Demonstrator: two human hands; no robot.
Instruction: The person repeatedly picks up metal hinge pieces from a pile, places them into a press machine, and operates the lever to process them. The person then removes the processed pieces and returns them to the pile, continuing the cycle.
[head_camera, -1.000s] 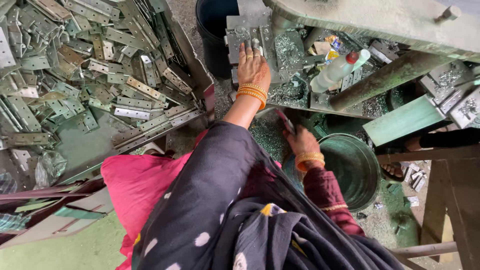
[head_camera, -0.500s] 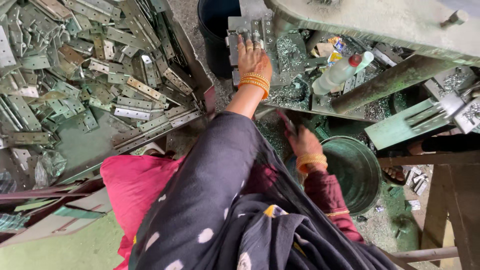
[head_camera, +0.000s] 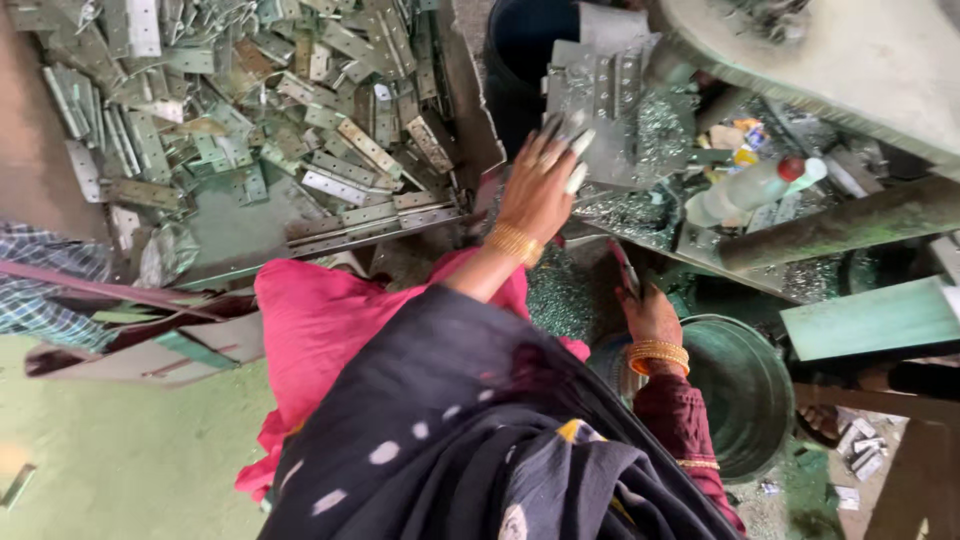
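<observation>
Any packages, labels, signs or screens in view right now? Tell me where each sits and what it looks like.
Bottle: lying on its side on the bench right of the left hand; clear plastic, red cap, no label that I can make out.
Small packets: just above the bottle; crumpled, yellow, orange and blue.
No signs or screens.

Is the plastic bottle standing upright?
No, the plastic bottle lies tilted on its side among metal scraps on the bench.

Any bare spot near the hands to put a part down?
Bare: the green floor at lower left, beside the pink cloth. Crowded: the tray heaped with metal hinges, and the shavings-strewn press bed by the left hand.
</observation>
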